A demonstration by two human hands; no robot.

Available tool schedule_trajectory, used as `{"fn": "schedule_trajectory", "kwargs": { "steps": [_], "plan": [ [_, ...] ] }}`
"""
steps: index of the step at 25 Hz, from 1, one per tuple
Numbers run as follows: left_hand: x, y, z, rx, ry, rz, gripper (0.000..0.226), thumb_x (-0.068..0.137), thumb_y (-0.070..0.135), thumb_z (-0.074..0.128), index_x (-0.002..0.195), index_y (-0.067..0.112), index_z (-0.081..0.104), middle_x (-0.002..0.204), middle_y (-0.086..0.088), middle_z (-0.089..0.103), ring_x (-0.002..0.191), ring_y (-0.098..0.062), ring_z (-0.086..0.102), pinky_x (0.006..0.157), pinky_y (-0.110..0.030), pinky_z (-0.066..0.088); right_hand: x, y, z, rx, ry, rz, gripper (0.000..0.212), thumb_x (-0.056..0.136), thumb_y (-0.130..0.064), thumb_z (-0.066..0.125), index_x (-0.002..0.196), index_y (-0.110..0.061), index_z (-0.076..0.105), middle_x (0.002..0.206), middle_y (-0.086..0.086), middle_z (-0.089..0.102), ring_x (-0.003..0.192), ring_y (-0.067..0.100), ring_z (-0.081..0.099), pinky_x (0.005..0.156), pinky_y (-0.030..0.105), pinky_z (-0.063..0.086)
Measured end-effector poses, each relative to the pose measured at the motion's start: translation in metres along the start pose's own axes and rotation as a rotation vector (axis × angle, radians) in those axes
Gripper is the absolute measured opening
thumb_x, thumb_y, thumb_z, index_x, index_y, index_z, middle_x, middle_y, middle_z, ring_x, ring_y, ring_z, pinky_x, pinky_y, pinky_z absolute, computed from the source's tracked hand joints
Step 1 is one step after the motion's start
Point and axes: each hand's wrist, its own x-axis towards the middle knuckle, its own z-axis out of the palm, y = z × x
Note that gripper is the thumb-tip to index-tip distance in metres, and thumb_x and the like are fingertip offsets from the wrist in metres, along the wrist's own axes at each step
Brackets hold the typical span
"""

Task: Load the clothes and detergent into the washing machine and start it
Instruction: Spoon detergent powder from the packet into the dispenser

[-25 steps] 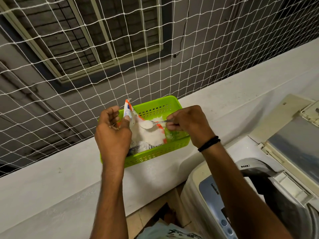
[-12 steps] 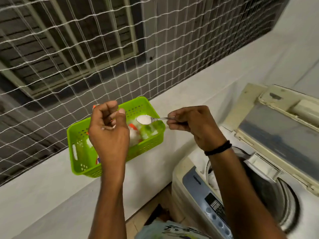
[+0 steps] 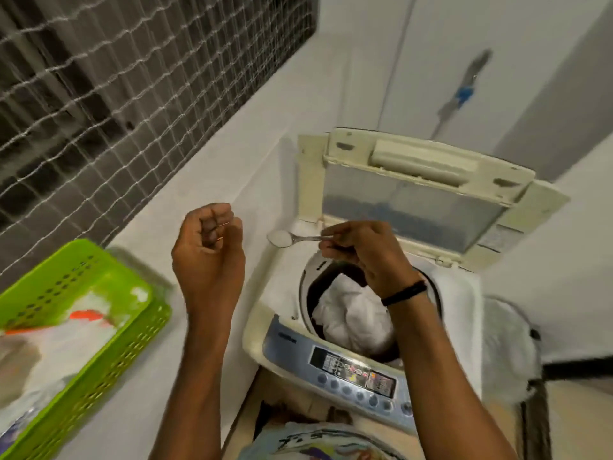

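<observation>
Presently right hand (image 3: 361, 257) pinches spoon (image 3: 305, 239) of white powder (image 3: 278, 237) by the washing machine (image 3: 348, 370) rim; left hand (image 3: 207, 260) fingers curled, apparently empty; clothes (image 3: 351, 313) lie in drum.

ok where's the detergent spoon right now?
Head view, centre: the spoon, heaped with white powder, is pinched in the right hand at the lower left corner of the open lid, its bowl just left of the tub.
</observation>
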Motion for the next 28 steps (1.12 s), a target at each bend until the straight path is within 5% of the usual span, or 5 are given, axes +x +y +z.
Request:
{"fn": "schedule_trajectory", "kwargs": {
  "steps": [9,15,19,23,28],
  "plan": [
    [-0.013,-0.085,0.161,0.144,-0.417,-0.202,0.014,0.089,0.012,0.063,0.102,0.015,0.068,0.092,0.010,0.067,0.082,-0.001,0.063,0.073,-0.005,0.046,0.065,0.060,-0.130,0.230,0.412,0.078,0.027,0.091,0.015,0.043,0.084,0.004,0.067,0.082,0.016,0.067,0.085,0.027,0.069,0.077,0.028,0.060],
    [-0.030,-0.160,0.243,0.253,-0.603,-0.521,0.022,0.090,0.014,0.059,0.108,0.014,0.070,0.105,-0.004,0.072,0.096,-0.019,0.067,0.088,-0.032,0.056,0.121,0.115,-0.177,0.241,0.616,0.123,0.023,0.087,0.013,0.051,0.088,0.002,0.072,0.090,0.019,0.073,0.079,0.023,0.070,0.084,0.034,0.059],
    [-0.038,-0.203,0.270,0.294,-0.691,-0.638,0.028,0.084,0.007,0.052,0.067,0.029,0.052,0.083,-0.002,0.060,0.076,-0.017,0.054,0.073,-0.032,0.049,0.144,0.155,-0.185,-0.080,0.729,0.053,0.024,0.080,0.001,0.062,0.087,-0.015,0.079,0.090,0.005,0.077,0.087,0.019,0.072,0.089,0.036,0.058],
    [-0.045,-0.222,0.283,0.381,-0.740,-0.684,0.020,0.079,0.005,0.045,0.066,0.020,0.042,0.066,-0.004,0.042,0.064,-0.016,0.036,0.057,-0.031,0.028,0.149,0.175,-0.172,-0.626,0.688,-0.101,0.039,0.082,0.005,0.053,0.108,-0.014,0.075,0.107,0.009,0.075,0.101,0.025,0.068,0.092,0.027,0.052],
    [-0.049,-0.219,0.282,0.407,-0.748,-0.710,0.021,0.085,0.012,0.048,0.068,0.023,0.054,0.072,-0.002,0.051,0.063,-0.016,0.042,0.056,-0.026,0.031,0.144,0.182,-0.166,-0.785,0.620,-0.236,0.042,0.080,0.012,0.054,0.115,-0.004,0.070,0.114,0.014,0.071,0.107,0.025,0.066,0.094,0.018,0.041]
  ]
}}
